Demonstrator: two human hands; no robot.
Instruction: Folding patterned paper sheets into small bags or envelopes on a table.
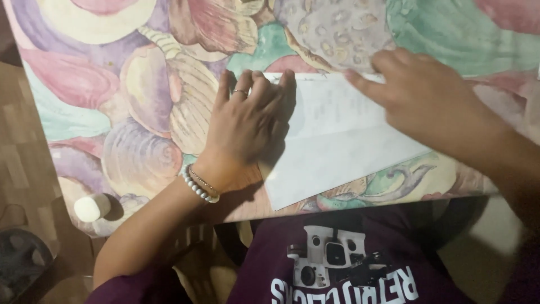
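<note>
Now | left hand grip spread flat, pressing folded white paper edge | right hand grip spread, fingertips on paper's top | worktop beneath

Single view, head-mounted: I look steeply down from above my own chest, close in, facing the far side of the table. Its near edge crosses the lower frame; floor shows at left. My lap fills the near bottom. No second view shares this.
</note>
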